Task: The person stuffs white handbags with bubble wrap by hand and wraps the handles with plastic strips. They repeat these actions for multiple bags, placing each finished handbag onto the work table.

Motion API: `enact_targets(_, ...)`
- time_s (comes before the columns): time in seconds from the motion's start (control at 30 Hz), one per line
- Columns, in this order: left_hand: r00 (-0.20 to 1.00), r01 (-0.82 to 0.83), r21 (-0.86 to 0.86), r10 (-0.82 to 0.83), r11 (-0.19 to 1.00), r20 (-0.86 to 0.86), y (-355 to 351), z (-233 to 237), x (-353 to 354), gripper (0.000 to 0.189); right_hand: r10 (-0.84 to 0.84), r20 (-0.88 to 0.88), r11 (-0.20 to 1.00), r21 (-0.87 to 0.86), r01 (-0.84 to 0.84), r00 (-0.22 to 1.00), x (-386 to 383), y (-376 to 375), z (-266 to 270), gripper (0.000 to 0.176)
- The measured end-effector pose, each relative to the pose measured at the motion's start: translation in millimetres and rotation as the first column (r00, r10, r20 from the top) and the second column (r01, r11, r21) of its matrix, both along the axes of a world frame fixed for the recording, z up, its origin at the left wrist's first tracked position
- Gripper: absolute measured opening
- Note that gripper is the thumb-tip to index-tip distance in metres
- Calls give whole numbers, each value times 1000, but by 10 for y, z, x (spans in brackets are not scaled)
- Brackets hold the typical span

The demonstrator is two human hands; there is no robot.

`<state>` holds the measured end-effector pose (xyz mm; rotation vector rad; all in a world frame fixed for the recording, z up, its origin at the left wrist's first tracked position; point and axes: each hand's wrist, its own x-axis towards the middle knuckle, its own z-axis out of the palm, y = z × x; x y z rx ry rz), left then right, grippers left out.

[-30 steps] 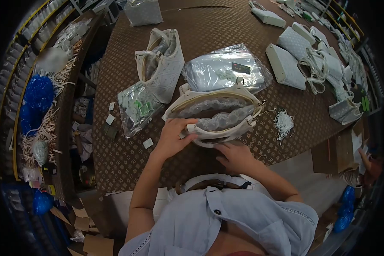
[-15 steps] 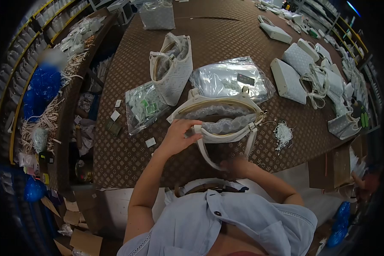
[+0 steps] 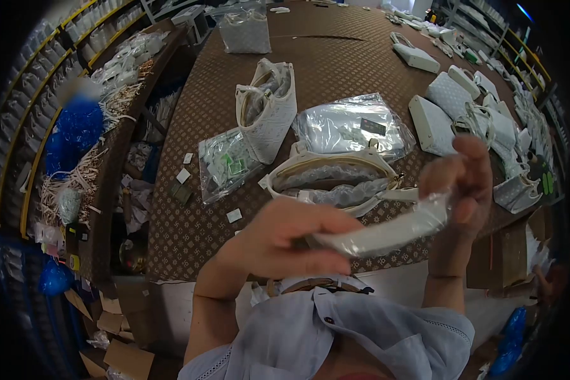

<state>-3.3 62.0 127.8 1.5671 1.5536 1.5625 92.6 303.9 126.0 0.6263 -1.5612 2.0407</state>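
A white handbag [image 3: 282, 190] stuffed with clear bubble padding sits on the patterned table, its zipped top gaping. In front of it, close to the camera, a white strap [image 3: 386, 234] with glossy clear plastic on it stretches between my hands; it looks like the bag's handle. My left hand [image 3: 291, 237] is closed around the strap's left end. At the other end, my right hand [image 3: 462, 190] pinches the strap's plastic-covered end, some fingers raised and blurred. Whether the strap joins the bag is hidden behind my hands.
Behind stand another white handbag [image 3: 269, 120], a shiny plastic package [image 3: 354, 126] and a plastic bag of green-marked packets [image 3: 228, 161]. Several white bags [image 3: 434, 123] crowd the right side. Small white tags [image 3: 234, 215] lie at left. A cardboard box [image 3: 503, 256] stands below the right edge.
Both hands have come up toward the camera with the strap, which hung in front of the bag before. My left hand left the bag's rim; my right hand rose from the table's front.
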Motion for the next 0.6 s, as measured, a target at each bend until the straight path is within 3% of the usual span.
enact_targets(0.07, 901, -165, 254, 41, 953, 432, 141, -81, -66, 44, -98, 80, 977, 198, 80, 992, -202, -43, 45, 92)
enact_targets(0.1, 841, -179, 386, -63, 905, 538, 210, -98, -205, 27, -71, 45, 912, 407, 46, 996, -365, 69, -103, 77)
enact_targets(0.13, 840, -176, 385, -66, 906, 539, 256, -72, -303, 27, -74, 46, 913, 406, 49, 996, -452, 156, -287, 77)
enact_targets(0.2, 730, -259, 413, -103, 873, 676, 310, -35, -458, 26, -212, 477, 737, 651, -181, 853, -572, 289, -634, 67)
enact_targets(0.3, 760, -305, 373, -12, 876, 650, 332, 4, -553, 31, -275, 555, 793, 593, -141, 785, -564, 316, -1000, 54)
enact_targets(0.33, 754, -304, 366, -13, 879, 657, 345, 22, -555, 31, -372, 412, 792, 608, 53, 832, -567, 253, -903, 53)
enact_targets(0.4, 821, -244, 324, 17, 914, 571, 385, 65, -564, 32, -542, 94, 781, 424, 459, 835, -609, 43, -557, 47)
enact_targets(0.43, 819, -235, 319, 10, 918, 573, 415, 40, -584, 32, -551, 98, 778, 421, 467, 829, -628, 4, -409, 47)
enact_targets(0.5, 852, -64, 393, -155, 917, 499, 458, -37, -615, 36, -491, -282, 746, 353, 565, 824, -676, -9, -163, 40)
enact_targets(0.53, 851, -59, 393, -159, 918, 500, 469, -53, -616, 36, -495, -281, 743, 353, 568, 822, -700, 16, -71, 40)
enact_targets(0.6, 791, -47, 529, -292, 847, 537, 463, -99, -596, 43, -459, -408, 503, 613, 609, 789, -768, 66, 37, 31)
